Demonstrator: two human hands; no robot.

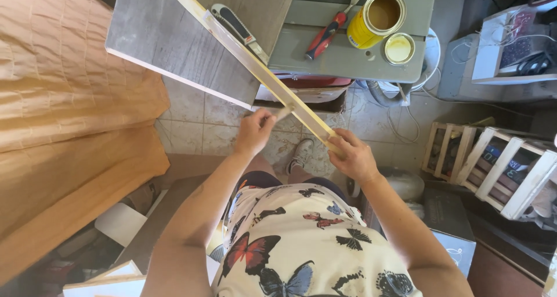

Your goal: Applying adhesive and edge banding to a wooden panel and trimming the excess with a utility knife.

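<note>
Observed: a long pale wood strip runs diagonally from the upper left, across a grey board, down to the right hand. That hand is clenched around the strip's near end, fingers wrapped over it. The left hand is closed on a small tool, apparently a brush, whose tip touches the strip's edge just ahead of the right hand. What the tool is cannot be told with certainty.

Surroundings: a utility knife lies on the board beside the strip. On the grey worktop stand an open yellow can holding brownish liquid, its lid beside it, and a red-handled screwdriver. Wooden crates sit at right on the tiled floor.

Assessment: the step in hand appears to be coating the strip's edge. Done well, it calls for a firm hold at the near end, the far end resting on the board, and even strokes along the length without drips onto the board.
</note>
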